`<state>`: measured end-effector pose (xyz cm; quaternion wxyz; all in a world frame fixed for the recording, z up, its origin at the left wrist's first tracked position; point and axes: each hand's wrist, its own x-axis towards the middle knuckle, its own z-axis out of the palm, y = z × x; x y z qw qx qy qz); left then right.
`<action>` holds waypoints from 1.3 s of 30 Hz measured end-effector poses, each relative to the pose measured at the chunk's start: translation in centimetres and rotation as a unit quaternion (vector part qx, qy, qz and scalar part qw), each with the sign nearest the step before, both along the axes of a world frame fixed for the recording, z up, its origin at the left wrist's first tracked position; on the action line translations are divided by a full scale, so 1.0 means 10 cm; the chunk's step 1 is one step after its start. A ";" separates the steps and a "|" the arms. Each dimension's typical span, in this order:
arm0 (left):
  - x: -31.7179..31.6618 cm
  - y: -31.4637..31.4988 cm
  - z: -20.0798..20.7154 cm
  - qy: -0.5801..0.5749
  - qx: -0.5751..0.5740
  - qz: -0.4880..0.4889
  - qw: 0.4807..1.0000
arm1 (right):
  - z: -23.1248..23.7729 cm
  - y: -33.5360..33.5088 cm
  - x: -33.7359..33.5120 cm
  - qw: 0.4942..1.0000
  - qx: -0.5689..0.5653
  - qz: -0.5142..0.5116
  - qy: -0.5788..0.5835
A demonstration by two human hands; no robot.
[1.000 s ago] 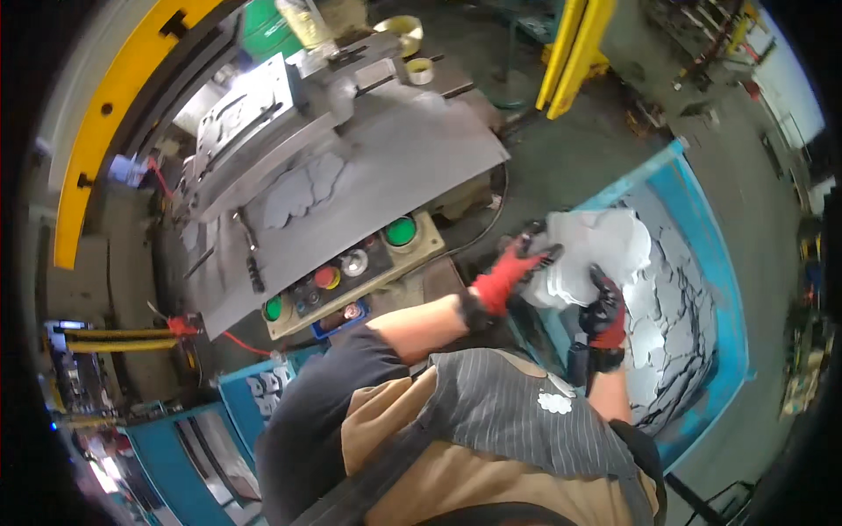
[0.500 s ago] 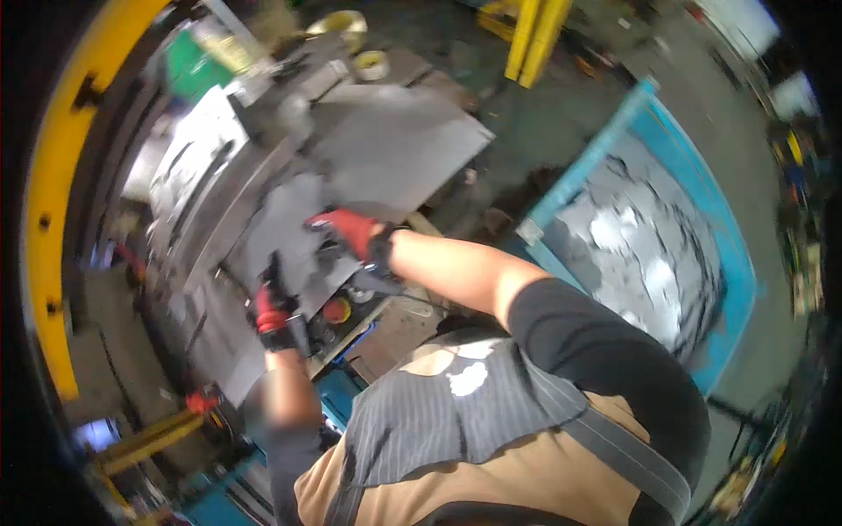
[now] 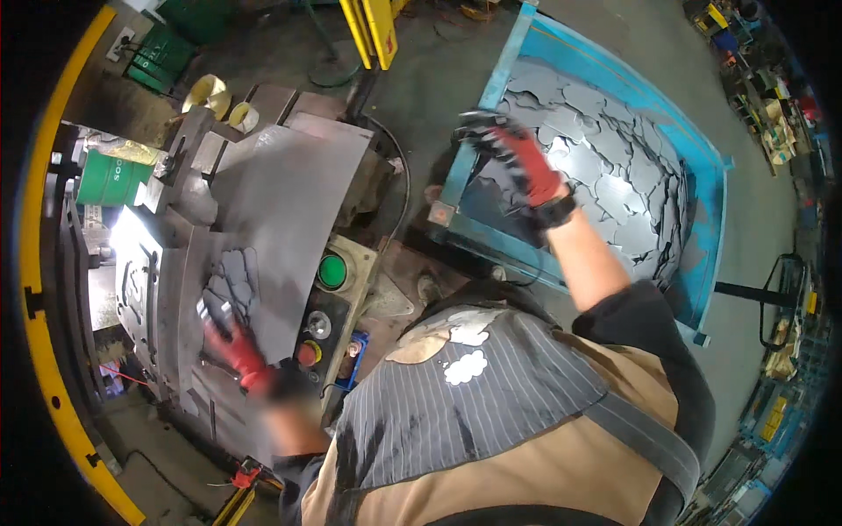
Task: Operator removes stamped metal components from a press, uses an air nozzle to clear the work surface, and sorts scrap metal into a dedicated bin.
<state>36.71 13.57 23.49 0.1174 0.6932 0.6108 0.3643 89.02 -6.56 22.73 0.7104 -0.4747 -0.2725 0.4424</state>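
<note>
My left hand (image 3: 235,346), in a red and black glove, lies at the near end of a small pile of thin grey metal pieces (image 3: 232,280). Its fingers are spread, and the fingertips reach the pile's edge. The pieces rest on a large flat grey metal sheet (image 3: 294,180) on the press bed. My right hand (image 3: 517,158), gloved the same way, hovers above the left side of a blue metal bin (image 3: 504,241). Its fingers are stretched apart, somewhat blurred, with no piece visible in them. Many lobed flat grey metal pieces (image 3: 605,167) fill the bin.
A control box with a green button (image 3: 331,271) and a red button (image 3: 309,353) stands beside the sheet. Yellow posts (image 3: 373,35) rise at the back. Left of the sheet is a brightly lit metal die (image 3: 136,272). A green drum (image 3: 110,180) and tape rolls (image 3: 207,95) lie beyond.
My right hand has swung from the metal sheet across to the blue bin. My left hand has stayed over the press bed, shifting to the small pile. The view has turned toward the right.
</note>
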 end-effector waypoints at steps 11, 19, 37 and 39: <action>4.08 -1.78 -0.98 0.163 -0.117 -0.555 0.808 | -2.32 -0.50 0.75 0.758 -0.434 0.221 -0.434; 4.16 -1.78 -1.34 0.235 -0.147 -0.539 0.796 | -2.86 -0.47 0.61 0.808 -0.481 0.160 -0.301; 4.21 -1.70 -1.35 0.221 -0.169 -0.549 0.789 | -3.17 -0.42 0.70 0.859 -0.419 0.248 -0.159; 4.17 -1.73 -1.33 0.226 -0.189 -0.544 0.785 | -3.22 -0.46 0.61 0.861 -0.398 0.260 -0.182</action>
